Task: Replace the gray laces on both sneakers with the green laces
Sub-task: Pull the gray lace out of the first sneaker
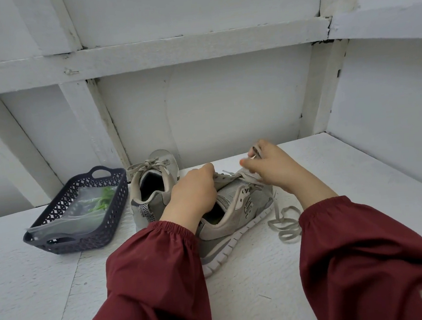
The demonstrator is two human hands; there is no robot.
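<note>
Our right hand point(274, 170) pinches the gray lace point(255, 150) above the sneaker point(237, 223), whose toe points upper right; our left hand point(195, 194) grips its eyelet flap point(222, 178).

Left hand point(193, 189), right hand point(271, 166): fingers curled, gripping.

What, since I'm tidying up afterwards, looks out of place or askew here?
Only the near sneaker: it lies tipped sideways, half unlaced, its gray lace trailing in loose loops on the table to its right. That fits the task; nothing looks spilled or damaged.
</note>
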